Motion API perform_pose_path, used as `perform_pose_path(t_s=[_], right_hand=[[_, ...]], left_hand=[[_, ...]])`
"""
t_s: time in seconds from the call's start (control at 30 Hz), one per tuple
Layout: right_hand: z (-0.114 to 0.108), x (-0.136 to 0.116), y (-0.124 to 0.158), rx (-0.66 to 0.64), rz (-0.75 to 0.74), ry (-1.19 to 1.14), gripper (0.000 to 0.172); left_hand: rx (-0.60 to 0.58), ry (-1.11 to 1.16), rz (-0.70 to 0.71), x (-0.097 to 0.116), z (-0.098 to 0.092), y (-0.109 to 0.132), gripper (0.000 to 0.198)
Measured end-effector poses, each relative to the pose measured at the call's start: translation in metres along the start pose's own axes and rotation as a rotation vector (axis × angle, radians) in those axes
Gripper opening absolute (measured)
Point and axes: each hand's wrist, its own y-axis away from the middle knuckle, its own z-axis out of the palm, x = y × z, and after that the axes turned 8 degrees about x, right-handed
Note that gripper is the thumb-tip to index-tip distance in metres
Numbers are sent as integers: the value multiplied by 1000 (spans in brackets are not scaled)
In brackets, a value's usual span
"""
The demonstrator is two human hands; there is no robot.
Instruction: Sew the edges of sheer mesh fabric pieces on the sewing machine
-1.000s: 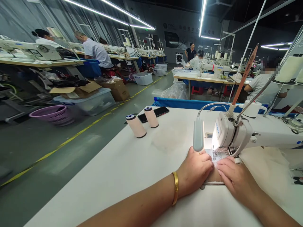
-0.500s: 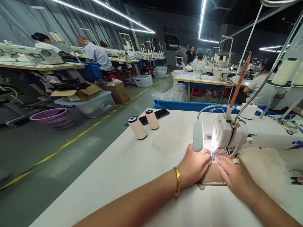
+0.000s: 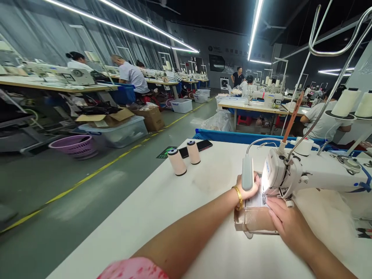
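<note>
In the head view, the left hand (image 3: pixel 256 186) is placed just left of the needle area of the sewing machine (image 3: pixel 270 170). It is partly covered by the grey lamp (image 3: pixel 247 172); its fingers are seen curled, but whether anything is pinched in them cannot be told. The right hand (image 3: pixel 287 221) is laid low on the near right side of the needle, fingers close together, fingertips beside the presser foot; whether cloth is gripped beneath them cannot be told. A pale sheer cloth (image 3: pixel 322 213) is spread loosely on the table (image 3: pixel 174 217), right of the right hand and under the machine arm. A brown strip (image 3: pixel 257 219) is seen flat, near of the needle.

For good work here, as judged, light and even pressure should be kept by both hands, with fingertips held clear of the needle. The sheer cloth would best be guided rather than pulled, since such thin material may pucker or slip. Its loose folds should be kept from being drawn under the foot.
</note>
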Motion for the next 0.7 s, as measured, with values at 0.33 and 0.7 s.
perform_pose_path(t_s=[0.33, 0.7], right_hand=[[-16, -24, 0, 109, -318, -242, 42], [-13, -81, -61, -431, 96, -834, 71]], left_hand=[[13, 248, -90, 11, -97, 46, 11], [-427, 206, 195, 52, -161, 143, 18]])
